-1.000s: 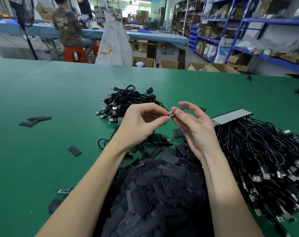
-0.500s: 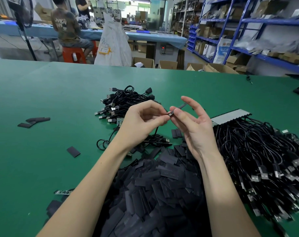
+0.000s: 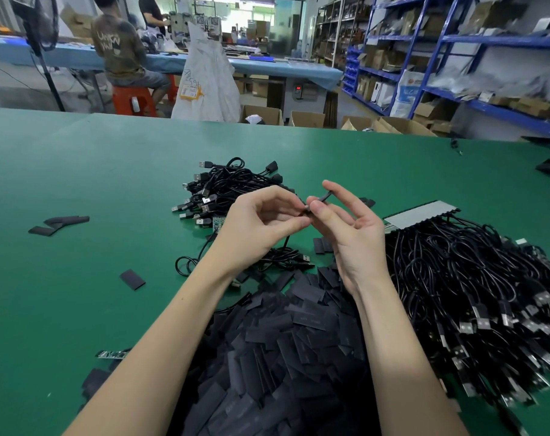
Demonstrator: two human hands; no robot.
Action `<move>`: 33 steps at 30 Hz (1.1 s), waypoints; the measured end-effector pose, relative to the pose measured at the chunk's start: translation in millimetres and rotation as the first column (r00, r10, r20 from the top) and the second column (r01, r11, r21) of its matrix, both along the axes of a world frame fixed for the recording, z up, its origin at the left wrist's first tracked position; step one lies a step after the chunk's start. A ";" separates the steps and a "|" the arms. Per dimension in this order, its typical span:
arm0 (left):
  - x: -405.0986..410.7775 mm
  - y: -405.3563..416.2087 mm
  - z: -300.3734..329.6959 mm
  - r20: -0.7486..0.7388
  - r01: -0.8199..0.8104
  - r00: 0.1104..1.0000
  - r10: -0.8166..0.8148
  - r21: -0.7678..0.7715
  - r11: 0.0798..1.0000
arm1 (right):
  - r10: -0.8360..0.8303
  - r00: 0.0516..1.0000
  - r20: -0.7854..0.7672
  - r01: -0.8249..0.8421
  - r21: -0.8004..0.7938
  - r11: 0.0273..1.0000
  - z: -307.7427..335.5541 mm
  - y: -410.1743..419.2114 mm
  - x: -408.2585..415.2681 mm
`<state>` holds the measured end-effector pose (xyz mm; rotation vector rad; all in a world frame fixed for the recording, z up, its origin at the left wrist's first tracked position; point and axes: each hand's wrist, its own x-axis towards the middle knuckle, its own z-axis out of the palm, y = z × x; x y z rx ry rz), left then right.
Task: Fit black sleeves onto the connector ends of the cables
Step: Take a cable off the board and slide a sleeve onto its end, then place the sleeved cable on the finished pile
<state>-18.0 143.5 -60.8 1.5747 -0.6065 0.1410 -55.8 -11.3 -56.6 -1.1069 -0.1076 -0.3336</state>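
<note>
Above the green table [image 3: 78,171] my left hand [image 3: 261,225] pinches a black cable's connector end between thumb and forefinger; the cable [image 3: 284,247] hangs down from it. My right hand [image 3: 352,234] pinches a black sleeve [image 3: 322,198] against that connector end, its other fingers spread. The connector itself is mostly hidden by my fingertips. A large heap of loose black sleeves [image 3: 286,341] lies under my forearms. A big bundle of black cables [image 3: 475,294] with USB plugs lies to the right. A smaller cable pile [image 3: 226,190] sits behind my hands.
Stray sleeves [image 3: 59,224] lie at the left, one more [image 3: 132,279] nearer. A small green circuit board [image 3: 113,354] rests by my left forearm. A grey strip [image 3: 420,213] tops the right bundle. Beyond the table are cardboard boxes, blue shelving, and a seated person [image 3: 122,55].
My hands have stayed together at the same spot. The right hand's fingers have spread wider, and the sleeve now stands more end-on at the connector between my fingertips.
</note>
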 end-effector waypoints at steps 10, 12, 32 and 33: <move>-1.0 0.9 -1.4 0.000 -0.053 0.999 0.053 0.031 0.998 | 0.008 1.000 -0.014 -0.008 -0.006 1.000 -6.7 0.7 2.7; 1.0 1.0 -2.6 -0.028 -0.026 0.999 0.028 0.051 0.998 | -0.017 1.000 -0.014 0.018 0.023 1.000 -7.7 2.0 4.0; 99.0 22.2 51.9 0.533 -0.686 0.697 0.480 0.303 0.661 | -0.062 0.947 -0.314 -0.052 -0.342 0.938 -32.5 -8.1 15.7; 108.5 19.5 47.4 0.552 -0.695 0.689 0.469 0.320 0.644 | -0.059 0.946 -0.318 -0.059 -0.350 0.935 -32.6 -8.0 15.4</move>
